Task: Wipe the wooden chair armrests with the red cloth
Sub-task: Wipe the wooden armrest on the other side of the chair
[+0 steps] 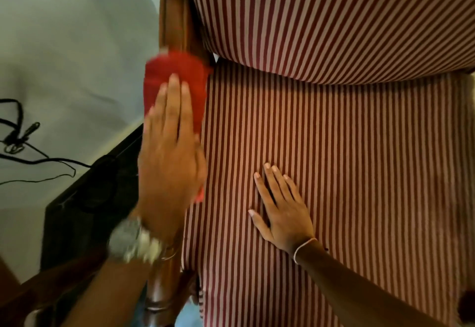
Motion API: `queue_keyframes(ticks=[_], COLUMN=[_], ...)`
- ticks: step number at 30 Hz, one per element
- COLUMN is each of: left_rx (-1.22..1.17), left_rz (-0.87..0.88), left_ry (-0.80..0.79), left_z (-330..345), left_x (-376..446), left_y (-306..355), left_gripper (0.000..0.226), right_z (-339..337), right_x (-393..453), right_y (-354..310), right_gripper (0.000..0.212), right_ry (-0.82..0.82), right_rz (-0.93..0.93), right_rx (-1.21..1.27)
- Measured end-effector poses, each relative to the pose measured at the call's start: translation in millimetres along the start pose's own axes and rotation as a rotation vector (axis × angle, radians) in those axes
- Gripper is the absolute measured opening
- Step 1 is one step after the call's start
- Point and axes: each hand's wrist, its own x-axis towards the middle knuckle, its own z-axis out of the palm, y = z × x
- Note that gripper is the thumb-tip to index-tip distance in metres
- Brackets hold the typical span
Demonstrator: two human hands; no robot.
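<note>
A wooden armrest (174, 18) runs along the left side of a chair with red-and-white striped upholstery (334, 146). A red cloth (177, 72) lies over the armrest near the backrest. My left hand (169, 157) presses flat on the cloth, fingers pointing toward the backrest; the hand is blurred. It wears a watch and bangles at the wrist. My right hand (280, 208) rests flat on the striped seat cushion, fingers spread, holding nothing. The armrest's carved front end (156, 298) shows below my left wrist. The right armrest is out of view.
A dark cabinet or box (84, 211) stands just left of the chair. Black cables (20, 141) lie on the pale floor (64, 44) further left. The striped backrest (334, 18) fills the upper right.
</note>
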Motion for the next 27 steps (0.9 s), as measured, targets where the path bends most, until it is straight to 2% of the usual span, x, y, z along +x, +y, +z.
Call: queue_keyframes(ticks=[2, 4, 9, 11, 14, 16, 18, 20, 22, 25, 27], left_rx=[0.018, 0.058, 0.048, 0.031, -0.012, 0.011, 0.042, 0.067, 0.076, 0.022, 0.006], left_rz=[-0.013, 0.001, -0.017, -0.027, -0.060, -0.059, -0.025, -0.011, 0.013, -0.034, -0.032], left_ry=[-0.043, -0.066, -0.006, 0.021, 0.010, -0.068, -0.110, -0.109, -0.043, 0.027, 0.035], left_z=[0.5, 0.8, -5.0, -4.0, 0.4, -2.2, -3.5, -1.0, 2.1, 0.7, 0.5], left_x=[-51.7, -58.9, 65.3, 85.3, 5.3, -77.8, -110.8, -78.1, -19.5, 64.4, 76.3], left_y=[-3.1, -4.9, 10.1, 9.3, 4.2, 3.5, -2.9, -8.5, -2.5, 0.5, 0.8], left_gripper=[0.066, 0.067, 0.071, 0.070, 0.066, 0.065, 0.067, 0.067, 0.067, 0.069, 0.069], right_z=[2.3, 3.8, 0.6, -0.6, 0.6, 3.6, 5.6, 5.8, 5.9, 3.5, 3.2], right_x=[-0.7, 0.3, 0.5, -0.6, 0.0, -2.3, -2.3, -1.8, -3.4, -3.3, -3.9], right_y=[-1.5, -2.2, -3.1, -4.3, -1.9, -0.9, -1.9, -3.2, -4.1, -12.0, -12.7], right_gripper=[0.077, 0.076, 0.076, 0.076, 0.076, 0.077, 0.078, 0.078, 0.077, 0.073, 0.072], right_ry=[-0.007, -0.008, -0.019, -0.007, 0.019, 0.035, 0.047, 0.057, 0.073, 0.094, 0.112], right_rz=[0.005, 0.006, 0.009, 0.007, 0.002, 0.006, 0.007, 0.007, 0.036, 0.098, 0.108], right_rx=[0.002, 0.008, -0.003, 0.002, 0.010, 0.015, 0.013, 0.022, 0.028, 0.051, 0.045])
